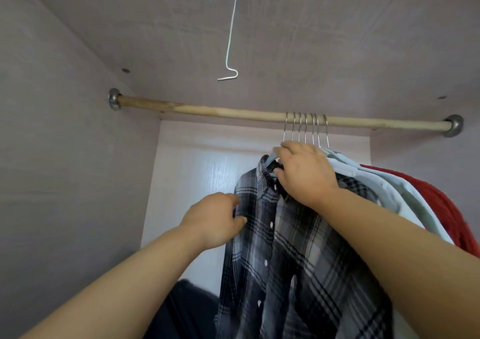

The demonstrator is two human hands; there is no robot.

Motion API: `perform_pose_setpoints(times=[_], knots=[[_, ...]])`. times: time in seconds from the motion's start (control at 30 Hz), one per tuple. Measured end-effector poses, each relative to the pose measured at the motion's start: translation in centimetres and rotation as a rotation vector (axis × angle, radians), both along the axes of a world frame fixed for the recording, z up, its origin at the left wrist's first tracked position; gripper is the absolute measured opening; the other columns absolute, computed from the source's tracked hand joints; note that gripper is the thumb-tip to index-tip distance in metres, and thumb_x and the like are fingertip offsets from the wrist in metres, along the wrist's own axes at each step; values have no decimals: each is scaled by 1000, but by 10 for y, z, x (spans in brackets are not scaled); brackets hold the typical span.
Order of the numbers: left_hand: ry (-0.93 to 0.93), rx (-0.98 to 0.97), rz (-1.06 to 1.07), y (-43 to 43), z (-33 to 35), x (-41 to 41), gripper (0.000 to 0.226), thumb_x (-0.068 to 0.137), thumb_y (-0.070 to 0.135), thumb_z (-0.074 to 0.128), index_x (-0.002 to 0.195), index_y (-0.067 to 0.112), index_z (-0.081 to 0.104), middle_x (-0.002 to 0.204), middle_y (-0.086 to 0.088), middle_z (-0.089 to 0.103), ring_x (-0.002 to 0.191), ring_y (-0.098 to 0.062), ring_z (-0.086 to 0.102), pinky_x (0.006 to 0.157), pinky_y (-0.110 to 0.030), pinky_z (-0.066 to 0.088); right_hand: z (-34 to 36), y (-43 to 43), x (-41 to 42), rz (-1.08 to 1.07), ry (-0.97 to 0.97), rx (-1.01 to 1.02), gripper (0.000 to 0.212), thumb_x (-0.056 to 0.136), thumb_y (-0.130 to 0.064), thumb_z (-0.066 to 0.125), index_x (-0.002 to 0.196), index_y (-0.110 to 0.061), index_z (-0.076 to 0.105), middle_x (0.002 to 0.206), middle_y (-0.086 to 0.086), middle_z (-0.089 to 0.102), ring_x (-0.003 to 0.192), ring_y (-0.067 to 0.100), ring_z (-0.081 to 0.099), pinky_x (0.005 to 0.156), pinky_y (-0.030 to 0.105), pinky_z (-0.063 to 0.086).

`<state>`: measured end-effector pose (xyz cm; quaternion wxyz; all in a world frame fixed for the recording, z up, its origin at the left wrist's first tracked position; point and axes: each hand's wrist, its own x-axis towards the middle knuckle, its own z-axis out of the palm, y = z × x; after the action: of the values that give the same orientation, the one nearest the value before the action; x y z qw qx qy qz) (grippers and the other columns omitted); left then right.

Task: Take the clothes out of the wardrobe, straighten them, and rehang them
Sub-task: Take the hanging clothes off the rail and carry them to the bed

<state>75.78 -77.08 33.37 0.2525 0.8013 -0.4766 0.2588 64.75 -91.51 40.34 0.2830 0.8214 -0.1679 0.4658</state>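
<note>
Two grips are being applied: right hand (pixel 304 172) clutching the plaid shirt (pixel 285 260) at its hanger (pixel 271 158) beneath the rod (pixel 207 111), left hand (pixel 215 220) pinching its shoulder.

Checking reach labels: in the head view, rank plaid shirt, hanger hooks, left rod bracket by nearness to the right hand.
1. plaid shirt: held by the right hand at the collar.
2. hanger hooks: just above, on the rod.
3. left rod bracket: far left.

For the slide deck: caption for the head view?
Right hand grips the plaid shirt at its collar, left hand pinches its edge, under the wooden rail.
</note>
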Motion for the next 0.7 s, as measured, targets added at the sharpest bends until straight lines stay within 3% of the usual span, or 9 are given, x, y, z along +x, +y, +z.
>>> perform_pose_setpoints(times=[0.27,0.37,0.57,0.7], knots=[[-91,-73,24,-31,23,12,48,89,38,52,132,19,45,129,-4,54,115,-24,51,95,-36,44,10,-65,8,7,-123,0,44,94,-37,46,136,-22,43,132,-2,52,123,20,42,97,35,36],[-132,-118,33,-37,28,16,50,89,38,53,135,20,42,133,-5,50,121,-24,46,99,-37,41,12,-78,7,95,-201,-13,39,92,-36,51,130,-25,52,122,-4,61,114,21,49,86,34,40],[-233,-316,67,-38,42,14,61,90,39,53,142,19,29,143,-2,36,131,-22,32,107,-37,31,23,-77,14,187,-264,-140,27,88,-26,61,110,-12,66,98,9,70,92,30,59,80,37,41],[-290,-449,94,-26,55,10,61,92,40,48,144,18,25,146,-1,33,133,-21,28,108,-35,23,32,-57,18,333,-328,-118,31,91,-24,57,120,-13,61,106,10,67,98,32,57,74,38,46]])
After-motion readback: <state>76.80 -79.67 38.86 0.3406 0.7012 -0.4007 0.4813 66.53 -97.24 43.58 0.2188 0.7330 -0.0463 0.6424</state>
